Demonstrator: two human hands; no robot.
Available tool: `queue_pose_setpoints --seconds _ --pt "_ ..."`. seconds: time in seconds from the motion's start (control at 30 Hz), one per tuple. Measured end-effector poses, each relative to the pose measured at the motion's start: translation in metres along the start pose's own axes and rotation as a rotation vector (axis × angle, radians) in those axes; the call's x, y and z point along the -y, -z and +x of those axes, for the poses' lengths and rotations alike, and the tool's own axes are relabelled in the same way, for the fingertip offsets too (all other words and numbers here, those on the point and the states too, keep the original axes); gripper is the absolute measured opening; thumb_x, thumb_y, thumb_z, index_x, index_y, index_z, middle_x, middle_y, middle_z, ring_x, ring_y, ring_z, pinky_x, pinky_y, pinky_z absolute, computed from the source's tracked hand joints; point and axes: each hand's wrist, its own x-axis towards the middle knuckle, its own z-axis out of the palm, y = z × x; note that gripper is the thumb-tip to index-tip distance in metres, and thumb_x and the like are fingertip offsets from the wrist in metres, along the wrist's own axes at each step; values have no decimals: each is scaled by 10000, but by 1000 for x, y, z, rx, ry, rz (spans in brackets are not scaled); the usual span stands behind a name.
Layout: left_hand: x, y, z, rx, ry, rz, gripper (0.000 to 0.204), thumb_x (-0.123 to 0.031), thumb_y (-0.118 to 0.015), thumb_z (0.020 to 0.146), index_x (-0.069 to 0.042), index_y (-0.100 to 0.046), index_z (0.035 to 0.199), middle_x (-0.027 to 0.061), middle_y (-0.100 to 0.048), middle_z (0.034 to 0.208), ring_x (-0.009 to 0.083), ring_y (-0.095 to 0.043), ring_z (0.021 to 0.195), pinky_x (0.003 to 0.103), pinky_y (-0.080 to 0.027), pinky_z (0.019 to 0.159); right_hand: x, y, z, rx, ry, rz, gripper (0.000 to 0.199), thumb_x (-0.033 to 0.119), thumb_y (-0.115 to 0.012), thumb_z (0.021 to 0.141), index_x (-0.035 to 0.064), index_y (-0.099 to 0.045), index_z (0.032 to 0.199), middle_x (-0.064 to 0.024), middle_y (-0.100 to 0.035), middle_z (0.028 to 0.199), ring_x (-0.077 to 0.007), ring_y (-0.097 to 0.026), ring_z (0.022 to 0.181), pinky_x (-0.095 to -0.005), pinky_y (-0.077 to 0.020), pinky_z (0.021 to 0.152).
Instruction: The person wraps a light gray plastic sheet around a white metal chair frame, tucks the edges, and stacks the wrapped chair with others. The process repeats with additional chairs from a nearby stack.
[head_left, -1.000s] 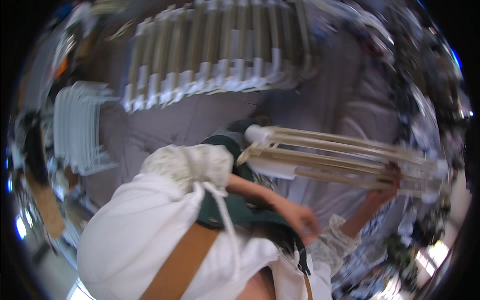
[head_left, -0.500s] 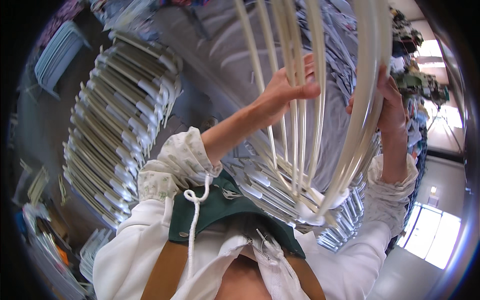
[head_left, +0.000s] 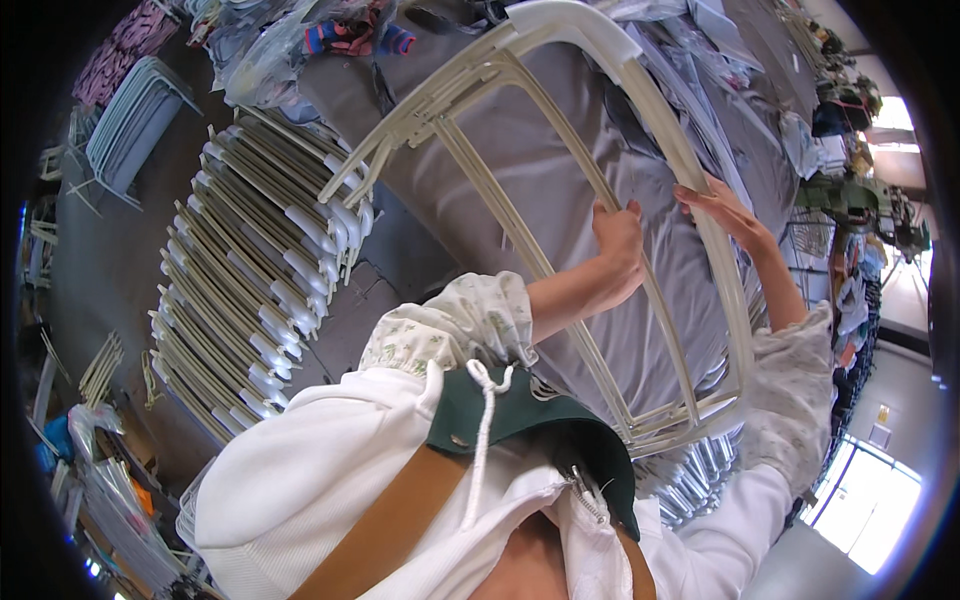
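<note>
A large cream-coloured tubular frame point(head_left: 662, 120), which looks like a folding-chair frame, is held up tilted in front of me. It has a rounded outer tube, several inner bars, and a white sleeve point(head_left: 570, 24) on its far corner. My left hand point(head_left: 620, 243) is closed around an inner bar near the middle. On the right, my right hand point(head_left: 728, 212) grips the outer tube, thumb on the near side and some fingers hidden behind it. The near end of the frame hangs over a stack of shiny tubular frames point(head_left: 695, 480).
A long row of similar frames point(head_left: 250, 270) leans at the left. Grey cloth point(head_left: 480, 190) covers the surface beyond my hands, with clear plastic bags point(head_left: 265, 65) and a red-and-blue cloth item point(head_left: 345, 38) at its far edge. Bluish frames point(head_left: 135, 130) stand far left; green machinery point(head_left: 840, 205) at right.
The frame has turned from nearly edge-on to broadside, its far corner swinging into view at the upper left. My left hand, looser among the bars before, is now closed on one.
</note>
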Motion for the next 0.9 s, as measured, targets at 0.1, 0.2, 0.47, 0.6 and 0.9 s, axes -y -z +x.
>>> queue_pose_setpoints --seconds 0.1,0.2,0.47,0.6,0.9 --pt "16 -12 59 -88 -36 112 432 -75 -616 909 -6 -452 1302 148 -546 1195 209 -493 1120 380 -331 1032 -31 8 75 101 12 5 469 506 -619 874 80 -607 1071 -20 -548 799 -126 -521 847 -299 -390 798" --pt "22 -21 103 -89 -59 211 473 -63 -642 871 7 -451 1297 148 -540 1202 219 -508 1109 391 -349 1019 -64 9 151 143 161 -13 389 424 -620 870 37 -650 888 -32 -613 845 -141 -545 835 -315 -403 771" --pt "-30 -6 154 861 -9 1587 266 -195 -729 822 -58 -710 1049 89 -707 1020 215 -634 981 379 -483 886 -152 -64 206 -372 85 49 402 320 -703 808 45 -681 1100 -150 -696 1038 -299 -648 991 -364 -485 887" --pt "-70 -31 195 1354 -1249 2021 384 -191 -783 688 -66 -691 1040 54 -654 1067 247 -577 1013 352 -500 807 -225 -82 102 -708 51 -329 706 374 -762 750 80 -511 1341 -142 -605 1223 -322 -588 1124 -429 -475 927" --pt "-31 -51 197 1644 -1568 1538 183 -19 -674 735 15 -647 913 117 -636 959 266 -628 897 354 -549 704 -358 -41 43 -688 -177 -473 264 -22 -549 784 74 -519 1029 -171 -654 923 -402 -650 773 -504 -502 615"
